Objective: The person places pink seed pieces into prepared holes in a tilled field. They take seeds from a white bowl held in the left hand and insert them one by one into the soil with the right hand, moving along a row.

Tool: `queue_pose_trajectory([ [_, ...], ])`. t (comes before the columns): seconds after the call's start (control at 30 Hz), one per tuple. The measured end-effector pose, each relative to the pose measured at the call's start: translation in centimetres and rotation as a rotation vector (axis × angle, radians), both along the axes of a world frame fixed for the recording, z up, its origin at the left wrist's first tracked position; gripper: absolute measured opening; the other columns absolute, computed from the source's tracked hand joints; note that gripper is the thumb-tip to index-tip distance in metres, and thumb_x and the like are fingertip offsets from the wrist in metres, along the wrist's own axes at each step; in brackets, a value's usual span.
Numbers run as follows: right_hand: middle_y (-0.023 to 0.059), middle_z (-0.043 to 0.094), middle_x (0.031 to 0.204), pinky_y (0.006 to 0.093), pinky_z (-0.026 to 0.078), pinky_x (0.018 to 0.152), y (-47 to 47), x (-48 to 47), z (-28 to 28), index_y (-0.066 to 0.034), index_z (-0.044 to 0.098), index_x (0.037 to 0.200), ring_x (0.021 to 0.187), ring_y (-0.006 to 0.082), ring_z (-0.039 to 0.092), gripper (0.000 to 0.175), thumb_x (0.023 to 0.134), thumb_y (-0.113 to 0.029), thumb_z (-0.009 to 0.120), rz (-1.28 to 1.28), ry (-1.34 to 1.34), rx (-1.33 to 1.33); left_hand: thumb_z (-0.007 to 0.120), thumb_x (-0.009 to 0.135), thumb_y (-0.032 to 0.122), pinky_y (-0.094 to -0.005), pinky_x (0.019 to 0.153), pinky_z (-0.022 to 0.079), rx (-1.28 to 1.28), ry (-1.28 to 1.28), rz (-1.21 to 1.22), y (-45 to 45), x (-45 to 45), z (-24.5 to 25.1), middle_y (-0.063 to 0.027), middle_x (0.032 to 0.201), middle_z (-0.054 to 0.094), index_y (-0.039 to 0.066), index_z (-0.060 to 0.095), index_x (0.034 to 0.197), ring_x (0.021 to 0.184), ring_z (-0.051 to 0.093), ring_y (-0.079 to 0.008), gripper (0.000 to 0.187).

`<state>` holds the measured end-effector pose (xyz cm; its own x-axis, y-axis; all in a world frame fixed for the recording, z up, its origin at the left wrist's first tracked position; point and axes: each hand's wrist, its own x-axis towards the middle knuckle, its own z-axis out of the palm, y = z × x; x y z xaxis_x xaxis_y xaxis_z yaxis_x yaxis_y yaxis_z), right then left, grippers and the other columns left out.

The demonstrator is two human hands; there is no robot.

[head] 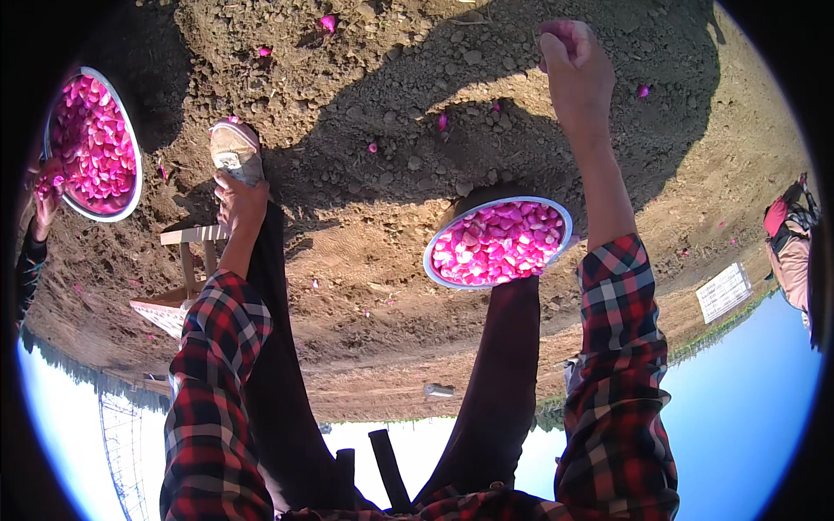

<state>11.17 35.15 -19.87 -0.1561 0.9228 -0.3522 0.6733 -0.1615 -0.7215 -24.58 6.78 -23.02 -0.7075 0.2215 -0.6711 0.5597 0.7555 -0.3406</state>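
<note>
My left hand (242, 202) is at the near end of a pale, dusty shoe (236, 148) on my left foot. Its fingers are bent, and whether they grip anything is hidden. Raised over shaded, cloddy soil, my right hand (576, 62) has its fingers curled towards the thumb; what lies inside the curl cannot be made out. Between my arms, nearer the right one, a round metal bowl (427, 259) is filled with bright pink flower petals (495, 239). The bowl hides my right foot.
At far left, another person's hand (47, 195) holds petals beside a second petal-filled bowl (138, 163). A wooden stool-like frame (195, 234) stands near my left forearm. Loose petals (328, 23) dot the soil. A white slatted panel (724, 292) and a partly seen clothed figure (790, 260) are at right.
</note>
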Motion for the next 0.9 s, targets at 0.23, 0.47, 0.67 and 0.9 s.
queue_pose_trajectory([
  [0.23,0.0105,0.055,0.088,0.0362,0.049,0.066,-18.9,5.9,7.2,-0.0069,0.057,0.098,0.078,0.0289,0.058,0.018,0.08,-0.013,0.059,0.087,-0.354,-0.344,0.067,0.069,0.043,-0.0487,0.096,0.036,-0.025,0.022,-0.013,0.2,0.0,-0.1,-0.023,0.128,0.039,0.005,0.013,0.139,0.117,0.046,-0.0395,0.097],
  [0.47,0.0112,0.051,0.094,0.0424,0.048,0.066,-24.2,7.4,3.9,-0.0115,0.054,0.102,0.088,0.0316,0.055,0.026,0.078,-0.016,0.063,0.184,-0.525,-0.118,0.066,0.069,0.045,-0.0487,0.094,0.039,0.007,0.055,-0.057,0.0,-0.2,-0.2,-0.023,0.123,0.045,0.004,0.019,0.136,0.113,0.049,-0.04,0.091],
  [0.67,0.0105,0.05,0.09,0.0429,0.048,0.065,-23.3,7.7,3.7,-0.0103,0.053,0.095,0.085,0.0307,0.053,0.025,0.076,-0.02,0.066,0.251,-0.558,-0.171,0.065,0.07,0.044,-0.0473,0.095,0.038,0.0,0.064,-0.035,0.1,0.0,-0.2,-0.0216,0.126,0.042,0.005,0.018,0.139,0.116,0.046,-0.0392,0.091],
  [0.9,0.0101,0.052,0.087,0.0377,0.048,0.07,-17.4,7.2,8.7,-0.0068,0.058,0.09,0.083,0.0297,0.055,0.022,0.075,-0.018,0.068,0.129,-0.34,-0.148,0.064,0.071,0.04,-0.0469,0.094,0.038,0.015,0.071,-0.026,-0.2,0.1,-0.3,-0.0207,0.126,0.041,0.006,0.015,0.142,0.114,0.048,-0.0385,0.093],
])
